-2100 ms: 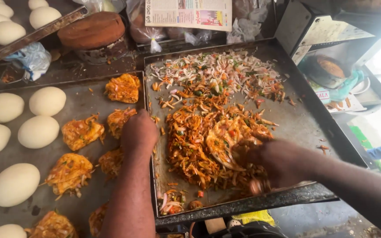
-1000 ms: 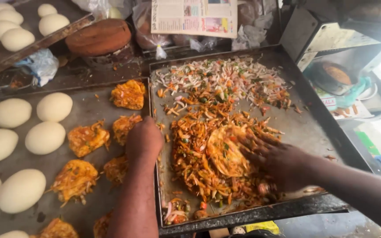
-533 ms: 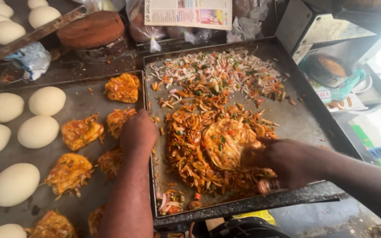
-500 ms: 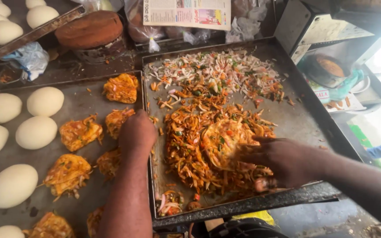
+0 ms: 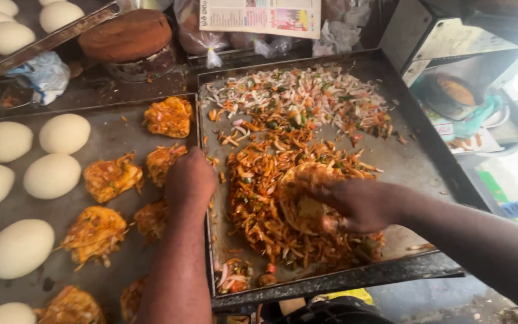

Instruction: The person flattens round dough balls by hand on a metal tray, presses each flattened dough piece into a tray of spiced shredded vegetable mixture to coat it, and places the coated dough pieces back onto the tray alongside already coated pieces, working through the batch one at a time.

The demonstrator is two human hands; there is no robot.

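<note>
Right hand: our right hand (image 5: pixel 355 207) curls partly around a flat patty (image 5: pixel 307 195) on the orange shredded mix (image 5: pixel 271 198).
Left hand: our left hand (image 5: pixel 190 180), fingers curled in, holds nothing, resting at the tray's (image 5: pixel 403 144) left edge.
Beside: pale dough balls (image 5: pixel 52 175).

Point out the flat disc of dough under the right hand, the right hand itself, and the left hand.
Dough disc (image 5: pixel 306 191), head view: its coated upper surface.
Right hand (image 5: pixel 361 205), head view: back of the hand.
Left hand (image 5: pixel 190 179), head view: back of the knuckles.

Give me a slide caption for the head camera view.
Right hand presses a flat patty into spiced onion mix.
</note>
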